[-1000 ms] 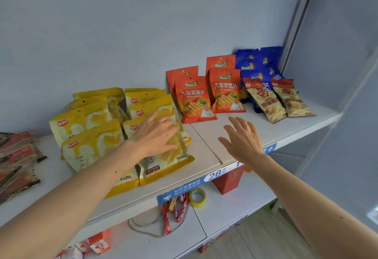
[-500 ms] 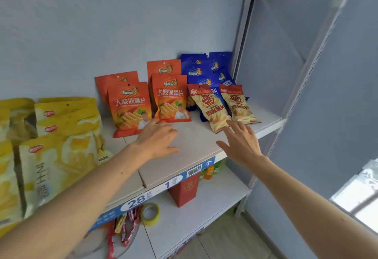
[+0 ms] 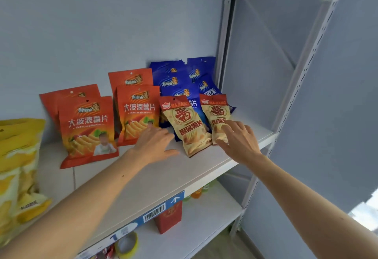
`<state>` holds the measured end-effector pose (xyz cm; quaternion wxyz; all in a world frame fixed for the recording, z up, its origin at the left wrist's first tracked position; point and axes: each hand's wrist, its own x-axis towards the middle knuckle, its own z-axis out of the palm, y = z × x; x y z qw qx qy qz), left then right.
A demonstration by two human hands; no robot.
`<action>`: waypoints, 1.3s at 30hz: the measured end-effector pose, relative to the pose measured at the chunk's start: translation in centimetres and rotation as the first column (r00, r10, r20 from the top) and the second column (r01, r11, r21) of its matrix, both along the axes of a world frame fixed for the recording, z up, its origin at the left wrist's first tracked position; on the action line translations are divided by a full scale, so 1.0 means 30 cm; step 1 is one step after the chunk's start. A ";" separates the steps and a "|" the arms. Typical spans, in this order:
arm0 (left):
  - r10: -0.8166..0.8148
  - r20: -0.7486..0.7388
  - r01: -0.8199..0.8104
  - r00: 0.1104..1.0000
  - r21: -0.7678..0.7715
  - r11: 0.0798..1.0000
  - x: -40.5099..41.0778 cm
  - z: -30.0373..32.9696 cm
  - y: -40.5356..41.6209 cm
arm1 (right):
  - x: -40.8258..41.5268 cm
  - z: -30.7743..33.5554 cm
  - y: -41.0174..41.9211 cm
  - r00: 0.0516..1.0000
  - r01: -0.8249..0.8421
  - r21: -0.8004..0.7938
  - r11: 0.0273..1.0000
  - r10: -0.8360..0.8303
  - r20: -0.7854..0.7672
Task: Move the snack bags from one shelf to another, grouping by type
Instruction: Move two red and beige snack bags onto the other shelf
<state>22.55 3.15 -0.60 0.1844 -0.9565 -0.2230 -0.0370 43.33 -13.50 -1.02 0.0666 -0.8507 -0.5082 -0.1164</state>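
Snack bags stand in groups on the white shelf. From the head camera we see our left hand spread open, holding nothing, its fingertips at the orange bag. Our right hand is open too, fingers resting on the right beige bag. Blue bags lean behind, and yellow bags lie far left.

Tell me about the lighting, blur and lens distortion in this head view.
Head view: soft, even light, no harsh glare on the orange bags; wide-angle bending tilts the shelf upright; yellow bags at the left edge look smeared; both hands stay fairly sharp.
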 end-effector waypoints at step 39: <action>0.880 0.280 -0.183 0.383 -0.911 0.370 0.431 -0.126 -0.017 | 0.602 -0.160 0.347 0.611 0.125 0.061 0.990 -0.028 -0.791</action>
